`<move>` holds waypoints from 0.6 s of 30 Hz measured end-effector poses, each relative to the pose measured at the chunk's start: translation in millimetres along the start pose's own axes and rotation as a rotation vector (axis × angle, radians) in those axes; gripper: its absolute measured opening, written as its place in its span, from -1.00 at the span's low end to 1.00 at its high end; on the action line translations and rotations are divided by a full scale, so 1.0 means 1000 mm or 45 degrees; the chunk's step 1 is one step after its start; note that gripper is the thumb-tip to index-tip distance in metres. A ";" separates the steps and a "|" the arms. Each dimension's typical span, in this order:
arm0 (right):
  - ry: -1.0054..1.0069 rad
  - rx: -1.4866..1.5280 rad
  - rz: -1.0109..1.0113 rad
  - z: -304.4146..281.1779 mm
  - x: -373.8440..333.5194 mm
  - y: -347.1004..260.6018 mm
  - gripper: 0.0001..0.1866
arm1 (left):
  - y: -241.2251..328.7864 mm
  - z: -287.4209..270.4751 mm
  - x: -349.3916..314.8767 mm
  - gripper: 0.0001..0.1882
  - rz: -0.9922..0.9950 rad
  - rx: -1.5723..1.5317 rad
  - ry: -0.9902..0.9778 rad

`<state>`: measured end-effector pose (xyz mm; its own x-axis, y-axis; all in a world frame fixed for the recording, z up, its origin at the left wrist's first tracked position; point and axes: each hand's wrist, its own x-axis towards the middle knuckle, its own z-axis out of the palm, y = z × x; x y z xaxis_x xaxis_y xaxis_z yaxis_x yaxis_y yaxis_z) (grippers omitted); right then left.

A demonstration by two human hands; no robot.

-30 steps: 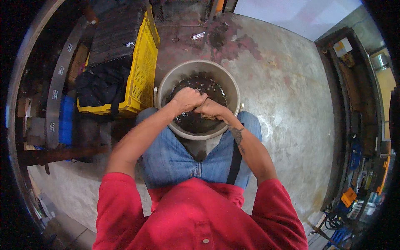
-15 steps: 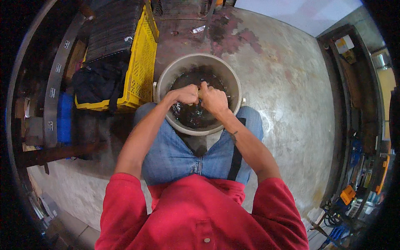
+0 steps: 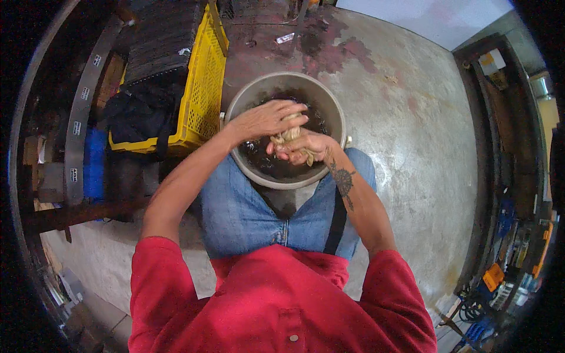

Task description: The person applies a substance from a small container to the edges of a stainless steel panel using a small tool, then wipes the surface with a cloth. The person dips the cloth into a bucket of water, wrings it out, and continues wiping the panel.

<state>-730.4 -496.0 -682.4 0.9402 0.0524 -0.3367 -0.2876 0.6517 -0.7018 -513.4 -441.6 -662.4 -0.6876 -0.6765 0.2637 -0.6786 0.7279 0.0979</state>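
Note:
Between my knees stands a grey-beige bucket [image 3: 338, 106] with dark water [image 3: 268, 167] in it. Over the water I hold a bunched, wet-looking beige cloth [image 3: 289, 135]. My left hand [image 3: 268, 119] lies across the top of the cloth, its fingers bent over the far side. Below and to the right, my right hand [image 3: 306, 144] cups the cloth with its palm turned up and fingers curled. A twisted end of the cloth hangs beside the right wrist. Part of the cloth is hidden between the hands.
A yellow plastic crate [image 3: 203, 88] stands left of the bucket, with black fabric [image 3: 147, 109] and a dark ridged stack in it. Dark shelving [image 3: 73, 129] runs along the left. Shelves with tools and an orange object [image 3: 492, 276] line the right. Reddish stains mark the concrete floor [image 3: 406, 159].
Both fists were together, gripping the cloth. Now the left hand has opened out over it and the right has turned palm up beneath, with more cloth showing.

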 end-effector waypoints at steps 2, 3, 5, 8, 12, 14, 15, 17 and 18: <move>0.050 0.159 0.116 0.024 -0.009 -0.003 -0.66 | 0.003 0.001 0.014 -0.43 0.132 0.108 0.118; 0.096 0.056 0.068 0.015 -0.001 0.006 -0.68 | 0.004 -0.002 0.012 -0.48 0.066 0.117 -0.018; 0.263 -0.284 -0.101 -0.001 0.003 0.023 -0.71 | 0.011 -0.010 0.026 -0.58 -0.026 0.130 -0.269; 0.612 -0.715 -0.208 0.006 0.016 0.024 -0.73 | 0.009 0.000 0.020 -0.73 -0.147 0.232 -0.469; 1.080 -1.533 -0.165 -0.024 0.027 0.036 -0.70 | 0.018 0.015 0.030 -0.85 -0.369 0.162 -0.440; 1.108 -1.680 0.014 0.005 0.025 0.021 -0.67 | 0.022 0.020 0.016 -0.85 -0.503 0.074 -0.530; 1.143 -1.756 0.104 0.016 0.020 0.013 -0.65 | 0.027 0.016 0.017 -0.84 -0.576 0.008 -0.551; 1.229 -1.907 0.048 0.013 0.019 0.018 -0.72 | 0.036 0.010 0.023 -0.83 -0.707 -0.124 -0.595; 1.248 -1.978 0.025 0.011 0.018 0.019 -0.74 | 0.037 0.014 0.023 -0.82 -0.795 -0.193 -0.569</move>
<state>-716.7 -474.4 -695.2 0.6667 -0.7294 -0.1533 -0.7212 -0.5793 -0.3798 -558.3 -432.2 -666.4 -0.2509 -0.9230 -0.2917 -0.9535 0.1836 0.2390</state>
